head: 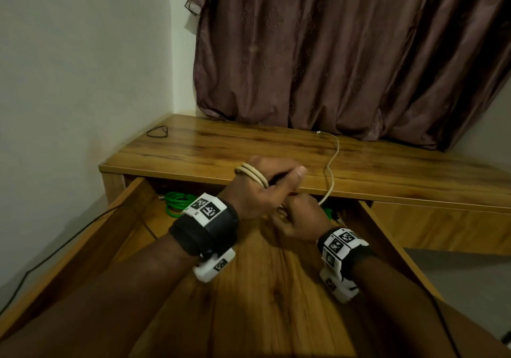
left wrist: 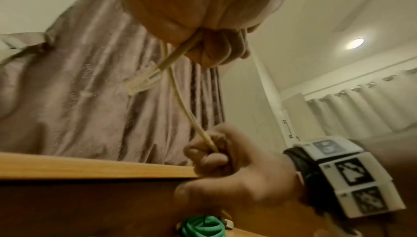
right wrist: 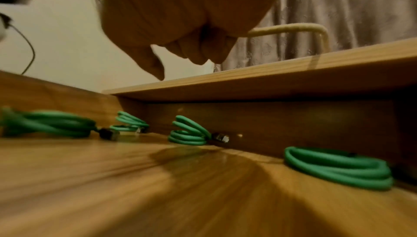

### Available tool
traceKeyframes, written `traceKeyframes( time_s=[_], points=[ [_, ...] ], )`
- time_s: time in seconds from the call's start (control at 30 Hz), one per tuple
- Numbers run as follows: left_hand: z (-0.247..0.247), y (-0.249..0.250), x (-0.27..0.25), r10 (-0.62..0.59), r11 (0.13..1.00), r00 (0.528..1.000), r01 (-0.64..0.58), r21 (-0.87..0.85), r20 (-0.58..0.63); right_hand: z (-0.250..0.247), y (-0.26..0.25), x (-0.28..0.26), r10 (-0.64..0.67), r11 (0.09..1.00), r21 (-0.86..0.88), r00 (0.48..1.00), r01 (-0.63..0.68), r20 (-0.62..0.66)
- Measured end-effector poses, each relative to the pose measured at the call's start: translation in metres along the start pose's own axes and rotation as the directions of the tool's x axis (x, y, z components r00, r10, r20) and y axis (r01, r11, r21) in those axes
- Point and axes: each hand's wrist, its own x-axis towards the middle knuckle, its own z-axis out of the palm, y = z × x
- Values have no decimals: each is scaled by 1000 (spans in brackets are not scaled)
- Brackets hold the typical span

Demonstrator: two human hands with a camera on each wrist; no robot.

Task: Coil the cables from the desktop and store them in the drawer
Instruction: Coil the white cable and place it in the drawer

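Observation:
A cream cable (head: 333,161) trails from the desktop (head: 235,147) over its front edge. Its free end lies near the curtain. My left hand (head: 265,186) hovers at the desk edge with cream loops (head: 252,174) wound round it. In the left wrist view its curled fingers (left wrist: 216,50) grip the cable (left wrist: 180,98), and a connector (left wrist: 144,82) dangles beside it. Just below, my right hand (head: 297,216) closes on the same cable above the open drawer (head: 262,288). The right wrist view shows the cable (right wrist: 291,27) leaving my right hand (right wrist: 192,48).
Several coiled green cables (right wrist: 338,167) lie along the back of the drawer, partly visible under the desk (head: 175,202). A small black cable loop (head: 157,131) sits at the desk's far left corner. A brown curtain (head: 345,53) hangs behind. A black cord (head: 55,249) runs past the drawer's left side.

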Motion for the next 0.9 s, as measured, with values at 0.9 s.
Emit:
traceKeyframes(
  time_s=[0.9],
  points=[
    [-1,-65,-23,-610,789,786,590,169,104,-55,-9,-7,-111,863,-504,986,33,-126]
  ],
)
